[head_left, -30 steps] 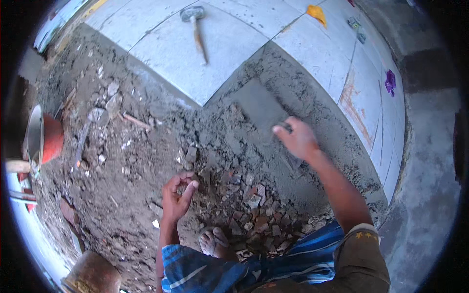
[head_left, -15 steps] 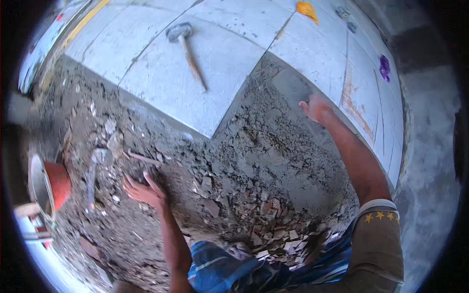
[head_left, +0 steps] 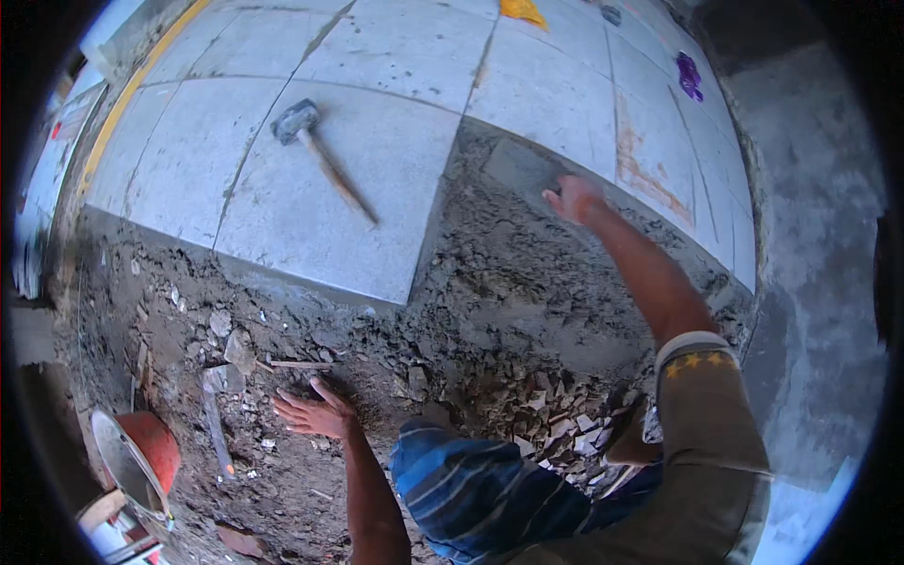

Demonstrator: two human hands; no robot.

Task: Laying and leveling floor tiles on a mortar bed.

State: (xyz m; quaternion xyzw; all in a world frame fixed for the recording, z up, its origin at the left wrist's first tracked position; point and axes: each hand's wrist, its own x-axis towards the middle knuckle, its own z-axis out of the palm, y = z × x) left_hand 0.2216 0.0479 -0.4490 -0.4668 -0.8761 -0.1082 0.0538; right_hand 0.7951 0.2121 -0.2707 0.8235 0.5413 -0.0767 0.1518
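Note:
My right hand is closed at the mortar bed beside the row of laid tiles. In front of it lies a flat grey trowel, its blade on the wet mortar; the handle is hidden by my fingers. My left hand is open, fingers spread, low over the rubbly ground and holding nothing. Near its fingertips lie a thin stick and a hammer with an orange-tipped handle. A wooden-handled mallet rests on the large pale tile.
An orange bucket lies tilted at the left. Broken tile pieces are heaped by my knees. A yellow cloth and a purple thing lie on the far tiles. A grey wall runs along the right.
My view has shifted, so the tiles appear farther left. My right hand has moved along the tile edge, away from me, with the trowel. My left hand stays spread low over the ground.

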